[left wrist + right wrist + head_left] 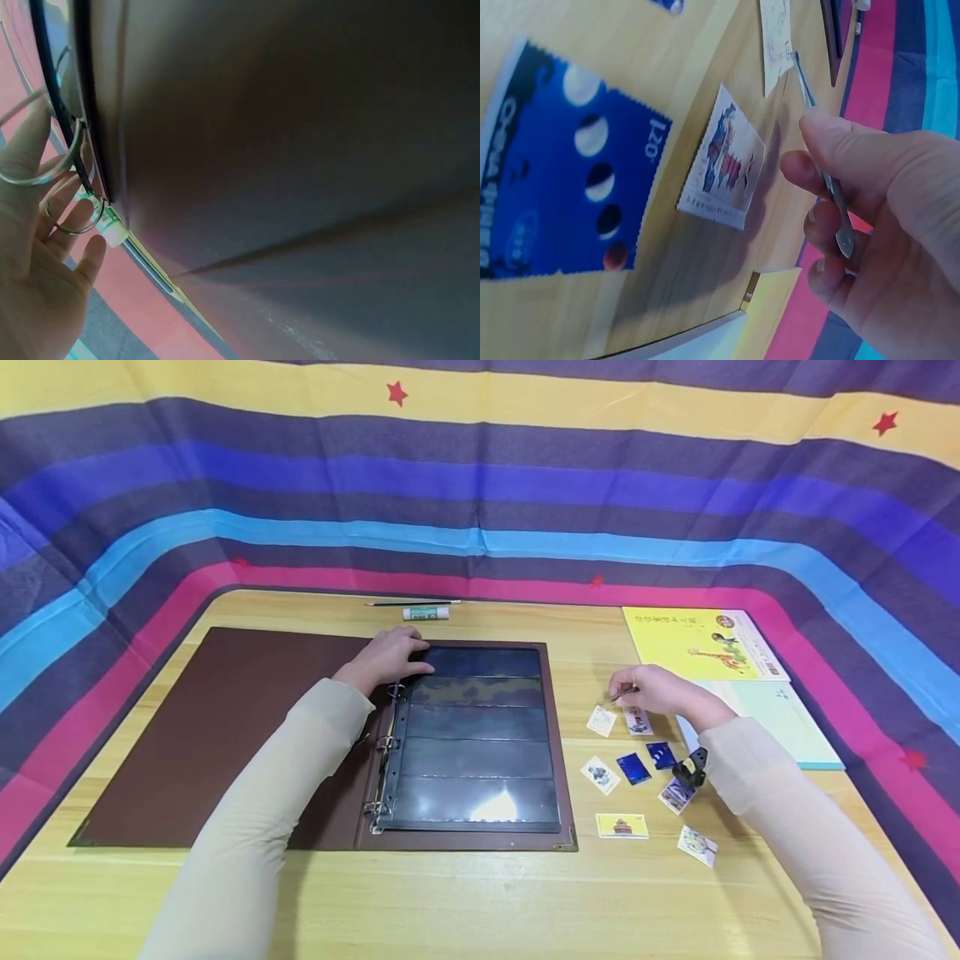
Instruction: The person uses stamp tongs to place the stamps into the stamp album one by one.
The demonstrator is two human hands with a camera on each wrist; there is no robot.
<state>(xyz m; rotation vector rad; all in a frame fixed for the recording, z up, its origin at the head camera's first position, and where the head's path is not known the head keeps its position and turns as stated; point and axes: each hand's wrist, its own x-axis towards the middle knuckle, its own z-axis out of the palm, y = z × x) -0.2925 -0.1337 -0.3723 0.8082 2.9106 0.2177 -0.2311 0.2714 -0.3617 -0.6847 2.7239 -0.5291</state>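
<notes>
A brown ring-binder stamp album (150,735) lies open, with a black page of clear pockets (476,756) on its right side. My left hand (382,658) rests at the page's upper left corner, near the top ring; in the left wrist view its fingers (91,259) look loosely extended beside the rings. My right hand (656,687) pinches metal tweezers (843,232) between thumb and fingers. Their tips are at the edge of a pale stamp (777,41); whether they grip it I cannot tell. Below that hand lies a stamp with red and blue figures (724,161).
Several stamps lie right of the album, among them a moon-phase stamp (592,165), a dark blue one (633,768) and a yellow one (622,826). A yellow book (675,643) and pale green book (787,722) sit far right. Behind the album are a glue stick (426,613) and pencil (412,603).
</notes>
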